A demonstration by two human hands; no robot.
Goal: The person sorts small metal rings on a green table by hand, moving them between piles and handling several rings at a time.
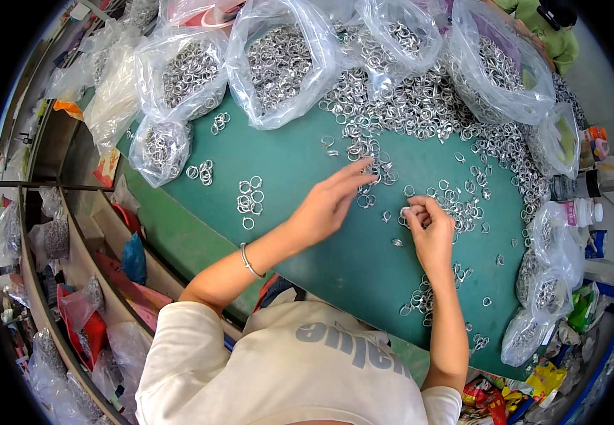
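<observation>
My left hand (330,202) reaches over the green tabletop, its fingers stretched out. The fingertips are at the edge of a small cluster of silver rings (386,172), and I cannot make out anything held in them. My right hand (432,230) is closed in a pinch, with a silver ring (405,212) between thumb and fingertips. Beside it, to the right, lies a loose spread of rings (466,211). More rings (420,301) lie nearer to me, by the right forearm. A small group of rings (251,195) sits apart on the left.
Open clear plastic bags full of rings (279,67) line the table's far side. A large heap of rings (427,103) runs along the far and right edges. A white-capped bottle (584,212) stands at right. Shelves with bags (73,244) stand left. Another person (544,32) is at far right.
</observation>
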